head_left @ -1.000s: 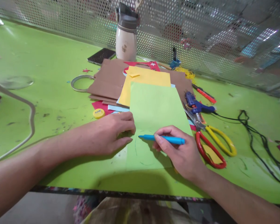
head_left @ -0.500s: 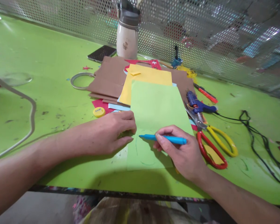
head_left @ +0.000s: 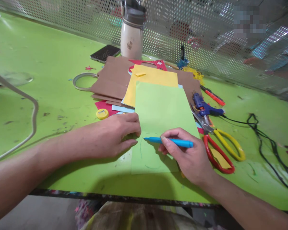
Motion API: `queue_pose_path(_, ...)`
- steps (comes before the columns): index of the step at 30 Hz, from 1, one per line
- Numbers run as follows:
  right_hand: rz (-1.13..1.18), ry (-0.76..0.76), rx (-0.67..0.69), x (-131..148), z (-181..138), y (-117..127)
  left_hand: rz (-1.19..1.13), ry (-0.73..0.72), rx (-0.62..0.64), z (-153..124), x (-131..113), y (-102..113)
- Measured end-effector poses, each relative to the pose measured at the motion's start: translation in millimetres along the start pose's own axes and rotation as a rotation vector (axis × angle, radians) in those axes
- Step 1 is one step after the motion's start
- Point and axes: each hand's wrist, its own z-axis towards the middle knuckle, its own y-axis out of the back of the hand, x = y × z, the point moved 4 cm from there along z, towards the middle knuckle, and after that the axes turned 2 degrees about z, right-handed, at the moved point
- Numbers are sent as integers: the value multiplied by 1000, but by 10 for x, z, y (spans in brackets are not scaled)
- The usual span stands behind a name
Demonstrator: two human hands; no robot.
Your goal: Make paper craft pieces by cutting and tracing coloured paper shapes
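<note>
A sheet of light green paper (head_left: 163, 108) lies in front of me, its near part bearing thin, broken curved lines of a rounded outline. Between the thumb and fingers of my right hand (head_left: 186, 153) is a blue marker pen (head_left: 180, 142), held nearly level. Its tip points left, at or just above the drawn lines; contact cannot be made out. My left hand (head_left: 124, 134) rests at the sheet's left edge, fingers loosely curled and thumb apart, with nothing visible in it. Under the green sheet are yellow paper (head_left: 156, 75) and brown card (head_left: 112, 76).
To the right lie scissors with red and yellow handles (head_left: 218, 153), a blue glue gun (head_left: 207, 108) and its black cord (head_left: 261, 137). A tape ring (head_left: 74, 83), yellow cap (head_left: 102, 113) and white cable (head_left: 35, 115) are leftward. Behind stand a bottle (head_left: 132, 38) and perforated screen (head_left: 86, 19).
Almost nothing differs. The view has shifted slightly, and both hands and the marker pen keep nearly the same place over the green paper.
</note>
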Motion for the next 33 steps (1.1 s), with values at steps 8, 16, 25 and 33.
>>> queue_pose_path(8, -20, -11, -11, 12, 4, -2, 0, -10, -13, -4, 4, -8)
queue_pose_path(16, -22, -5, -12, 15, 4, -4, 11, -14, -1, 7, 8, -9)
queue_pose_path(25, -53, -2, -20, 14, 4, 0, 25, -16, -6, 11, 3, -2)
queue_pose_path(33, -44, 13, -11, 11, 6, -5, 22, -27, -3, 11, -3, -10)
